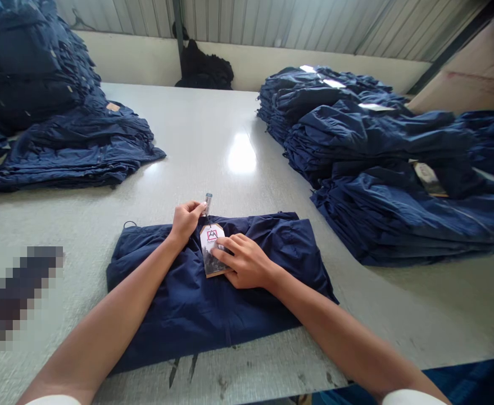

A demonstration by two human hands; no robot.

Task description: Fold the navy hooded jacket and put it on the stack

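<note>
A folded navy garment (pixel 179 315) lies flat on the table before me, with a thin cord loop at its upper left corner. At its top edge my left hand (pixel 186 220) pinches a small clear strip (pixel 208 200) with a grey-blue end. Just below, a hang tag (pixel 213 264) with a red-framed mountain logo and a dark forest picture lies on the fabric, joined by a dark string. My right hand (pixel 247 261) has its fingers over the tag's right side and its thumb near the lower edge, holding it.
Tall stacks of navy garments (pixel 381 135) stand at the right, some with tags. Another stack (pixel 31 56) rises at the far left, beside a lower pile (pixel 86 143). Beyond the table (pixel 196 129) sits a dark heap (pixel 207 67) by the wall. A pixelated patch covers the left edge.
</note>
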